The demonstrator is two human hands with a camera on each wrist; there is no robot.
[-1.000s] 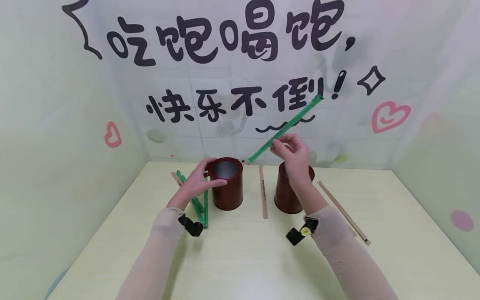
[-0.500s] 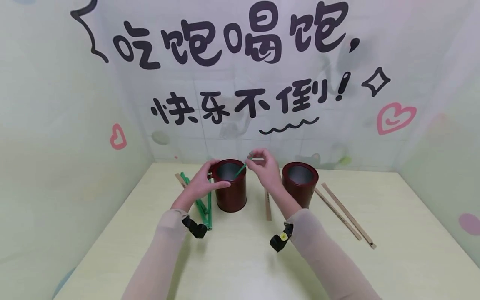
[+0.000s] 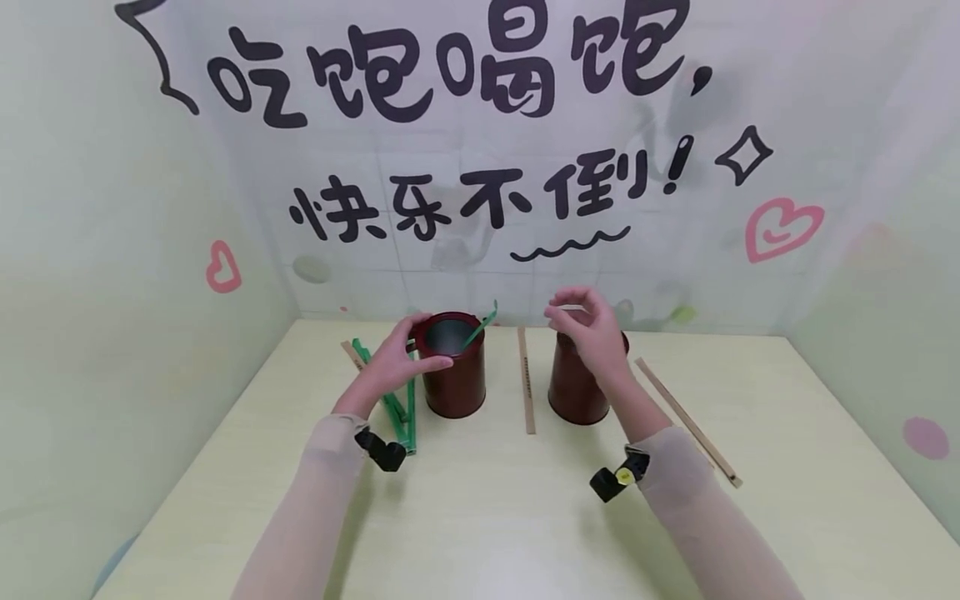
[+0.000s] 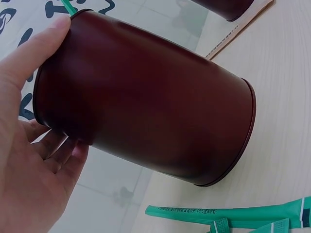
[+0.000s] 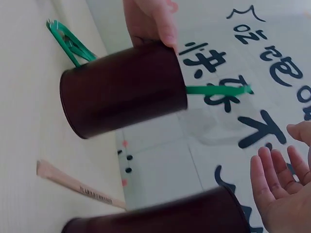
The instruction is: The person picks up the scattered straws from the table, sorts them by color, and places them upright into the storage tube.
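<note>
A dark red mug (image 3: pixel 457 383) stands at the back of the table, left of middle. My left hand (image 3: pixel 393 360) grips it at the handle side, its thumb across the front of the rim. One straw in a green wrapper (image 3: pixel 487 320) leans in that mug, its upper end sticking out over the right rim. My right hand (image 3: pixel 592 333) is raised above a second dark red mug (image 3: pixel 576 392); the right wrist view shows its fingers (image 5: pixel 272 179) loosely bent and holding nothing. My right hand and forearm hide most of the second mug's opening.
Several green-wrapped straws (image 4: pixel 233 217) lie left of the first mug, with a brown-wrapped straw (image 3: pixel 352 354) among them. Between the mugs lies another brown-wrapped straw (image 3: pixel 527 383). More brown-wrapped straws (image 3: pixel 686 421) lie on the right. A printed cloth backdrop (image 3: pixel 480 275) stands behind.
My right hand carried the green-wrapped straw left to the first mug, let go of it there and moved back right. My left hand kept its grip on the mug.
</note>
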